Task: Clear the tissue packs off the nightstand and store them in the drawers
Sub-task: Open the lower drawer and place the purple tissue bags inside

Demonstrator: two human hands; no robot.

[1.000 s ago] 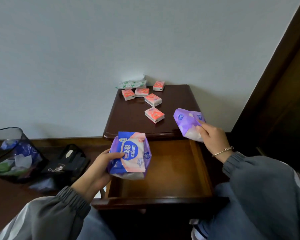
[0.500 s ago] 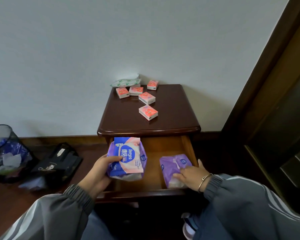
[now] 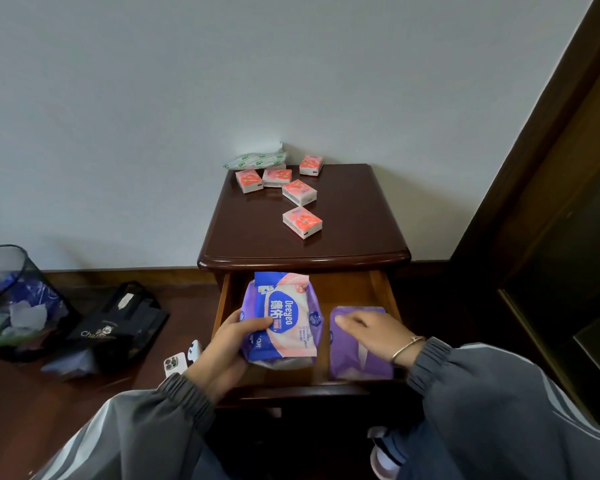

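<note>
Dim, soft light; edges perhaps warped

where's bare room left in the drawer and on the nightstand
In the drawer, only the back strip behind the purple pack, right of the blue pack. On the nightstand, the right half and the front strip before the nearest red pack are bare. Crowded: back left, red packs and green pack.

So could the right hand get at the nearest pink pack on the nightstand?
Probably yes: the right hand rests flat on the purple pack in the drawer, gripping nothing, and the pink pack lies uncovered on top.
</note>
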